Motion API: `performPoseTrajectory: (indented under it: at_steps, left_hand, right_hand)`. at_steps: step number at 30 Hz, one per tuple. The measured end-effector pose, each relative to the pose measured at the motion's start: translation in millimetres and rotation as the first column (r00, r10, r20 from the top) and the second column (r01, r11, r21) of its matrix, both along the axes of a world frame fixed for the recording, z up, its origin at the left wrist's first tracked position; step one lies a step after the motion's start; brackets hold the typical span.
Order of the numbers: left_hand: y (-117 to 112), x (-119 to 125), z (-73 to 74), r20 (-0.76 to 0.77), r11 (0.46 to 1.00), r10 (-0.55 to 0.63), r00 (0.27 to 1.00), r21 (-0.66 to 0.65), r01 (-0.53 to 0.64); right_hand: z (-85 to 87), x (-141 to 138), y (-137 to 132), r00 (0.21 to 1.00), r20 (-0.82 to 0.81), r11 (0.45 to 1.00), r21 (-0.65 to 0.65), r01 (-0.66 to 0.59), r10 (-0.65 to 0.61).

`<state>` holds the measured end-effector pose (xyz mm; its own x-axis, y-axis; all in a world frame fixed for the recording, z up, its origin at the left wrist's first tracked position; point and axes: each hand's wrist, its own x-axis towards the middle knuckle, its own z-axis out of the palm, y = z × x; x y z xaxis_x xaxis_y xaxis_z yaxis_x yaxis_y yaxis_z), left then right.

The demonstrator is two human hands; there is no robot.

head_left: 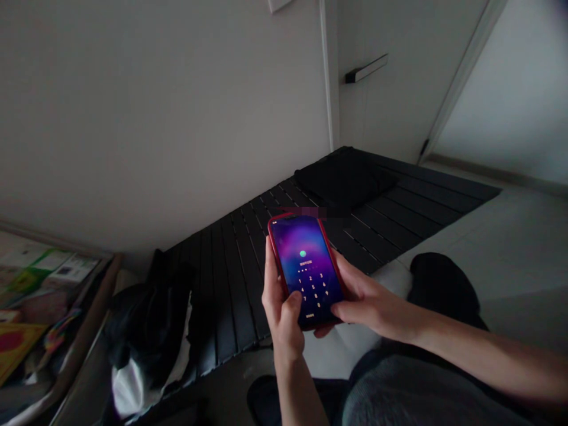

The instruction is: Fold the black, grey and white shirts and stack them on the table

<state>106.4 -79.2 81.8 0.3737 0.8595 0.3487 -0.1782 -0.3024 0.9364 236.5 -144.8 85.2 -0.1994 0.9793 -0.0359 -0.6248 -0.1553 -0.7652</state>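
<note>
A smartphone in a red case is held up at the middle of the head view, its lit screen facing me. The screen is purple and blue, with a number keypad and a row of dots, some of them filled. My left hand grips the phone's left edge, its thumb over the keypad's lower left. My right hand wraps the right edge, with the thumb at the screen's lower right corner. The fingers behind the phone are mostly hidden.
Beneath the phone stretches a black slatted bench with a folded dark cloth at its far end. Dark and white fabric lies at the left. A box of colourful items stands far left. Behind is a door with a handle.
</note>
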Motion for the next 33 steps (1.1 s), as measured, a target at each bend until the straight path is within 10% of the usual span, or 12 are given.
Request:
performPoseTrajectory:
  at_steps: [33]
  left_hand:
    - [1.5, -5.1, 5.9, -0.108, 0.999, -0.038, 0.993, 0.006, 0.039]
  right_hand:
    - [-0.3, 0.4, 3.3, 0.999, -0.042, 0.998, -0.062, 0.014, -0.017]
